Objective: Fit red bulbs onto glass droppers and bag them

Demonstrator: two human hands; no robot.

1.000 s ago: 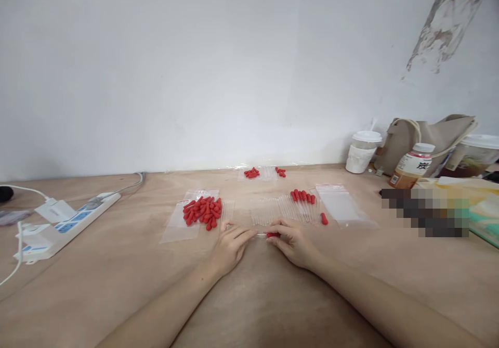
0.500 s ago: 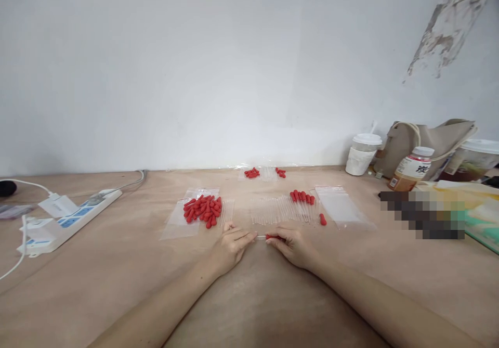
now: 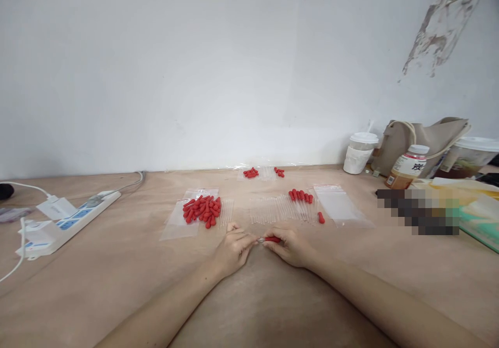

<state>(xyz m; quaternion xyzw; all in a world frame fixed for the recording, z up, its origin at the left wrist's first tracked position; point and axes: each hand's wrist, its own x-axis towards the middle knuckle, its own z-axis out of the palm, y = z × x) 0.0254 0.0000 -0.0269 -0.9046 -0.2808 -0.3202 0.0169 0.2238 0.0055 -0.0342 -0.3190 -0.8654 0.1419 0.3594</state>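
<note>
Between my hands lies a dropper: a thin clear tube (image 3: 261, 240) with a red rubber bulb (image 3: 272, 239) on its right. My left hand (image 3: 234, 249) pinches the tube's left end, most of which the fingers hide. The thumb and fingers of my right hand (image 3: 290, 245) are closed on the bulb, near where it meets the tube. Just beyond my hands is a row of loose clear tubes (image 3: 268, 210). Several droppers with red bulbs (image 3: 300, 195) lie at its right end, and a single red bulb (image 3: 321, 218) rests nearer my right hand.
A pile of red bulbs (image 3: 202, 210) sits on clear bags to the left. Another clear bag (image 3: 339, 206) lies right. At the wall are more red bulbs (image 3: 251, 172). A power strip (image 3: 78, 223) is far left; a cup (image 3: 359, 155), bottle (image 3: 407, 168) and handbag (image 3: 436, 132) stand right.
My hands have come slightly closer together, so less of the tube shows between them. The view has shifted slightly. Both hands keep their pinch.
</note>
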